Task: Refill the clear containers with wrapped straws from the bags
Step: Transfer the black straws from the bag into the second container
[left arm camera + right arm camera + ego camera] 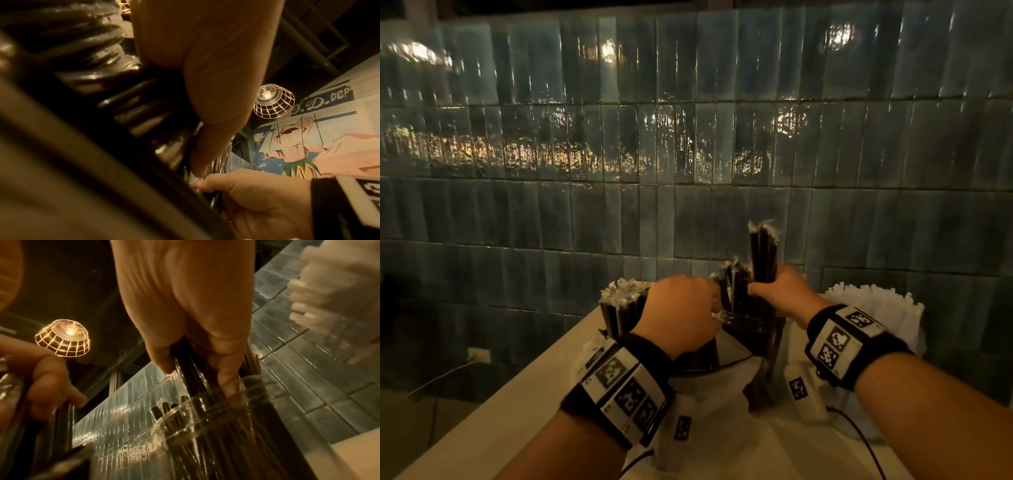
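Centrally, the right hand (780,294) clasps a bundle of straws (763,253) — long axis upright, lower ends already inside the mouth of the clear jar (751,329) directly beneath the grip. Its fingers (226,373) curl round the black shafts just above the rim. The left hand (681,311), touching the jar's near-left side, pinches a few shorter straws (732,284) aside. The remaining move appears to be straight down — the right hand is the nearer.
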The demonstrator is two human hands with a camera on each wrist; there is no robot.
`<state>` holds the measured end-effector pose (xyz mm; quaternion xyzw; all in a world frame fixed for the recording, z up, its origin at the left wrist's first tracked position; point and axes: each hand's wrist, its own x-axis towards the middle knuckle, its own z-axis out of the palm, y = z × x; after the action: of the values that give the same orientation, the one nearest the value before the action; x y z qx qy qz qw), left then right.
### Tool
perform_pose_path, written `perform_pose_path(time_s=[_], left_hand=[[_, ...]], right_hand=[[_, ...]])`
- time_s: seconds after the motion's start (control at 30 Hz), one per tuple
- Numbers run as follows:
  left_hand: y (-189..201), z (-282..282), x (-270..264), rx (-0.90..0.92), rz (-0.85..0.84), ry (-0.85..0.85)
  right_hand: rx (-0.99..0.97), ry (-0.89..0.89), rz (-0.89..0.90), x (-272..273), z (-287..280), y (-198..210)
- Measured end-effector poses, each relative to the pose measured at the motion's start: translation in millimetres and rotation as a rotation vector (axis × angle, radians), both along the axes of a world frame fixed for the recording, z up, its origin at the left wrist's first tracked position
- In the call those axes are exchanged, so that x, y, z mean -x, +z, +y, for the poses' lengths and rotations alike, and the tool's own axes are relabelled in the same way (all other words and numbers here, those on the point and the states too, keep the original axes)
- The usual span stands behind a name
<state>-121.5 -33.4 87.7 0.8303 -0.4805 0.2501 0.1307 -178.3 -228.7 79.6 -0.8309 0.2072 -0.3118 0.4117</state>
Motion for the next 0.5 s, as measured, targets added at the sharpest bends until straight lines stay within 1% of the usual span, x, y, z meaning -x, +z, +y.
perform_pose_path(time_s=[0.07, 0.13, 0.23, 0.37, 0.43, 0.5], left_hand=[[0.1, 0.2, 0.2, -0.002, 0.001, 0.001], [0.1, 0.0, 0.7, 0.0, -0.004, 0.004], [-0.6, -0.8, 1.5, -0.003, -0.013, 0.009], [-0.8, -2.2, 2.6, 0.002, -0.04, 0.009], [-0.9, -2.0, 3.2, 0.0, -0.049, 0.007], [-0.8, -1.1, 3.1, 0.006, -0.046, -0.001]], right_hand=[[-0.005, 0.045, 0.042, -0.1, -0.2, 0.7], [0.016, 0.025, 0.042, -0.3, 2.2, 1.5], [0.121, -0.089, -0.078, -1.6, 10.5, 5.9], [0.363, -0.072, -0.264, -8.5, 26.9, 18.9], [0.473, -0.063, -0.3, -15.1, 33.1, 22.9], [0.48, -0.081, -0.273, -20.8, 34.6, 24.1]])
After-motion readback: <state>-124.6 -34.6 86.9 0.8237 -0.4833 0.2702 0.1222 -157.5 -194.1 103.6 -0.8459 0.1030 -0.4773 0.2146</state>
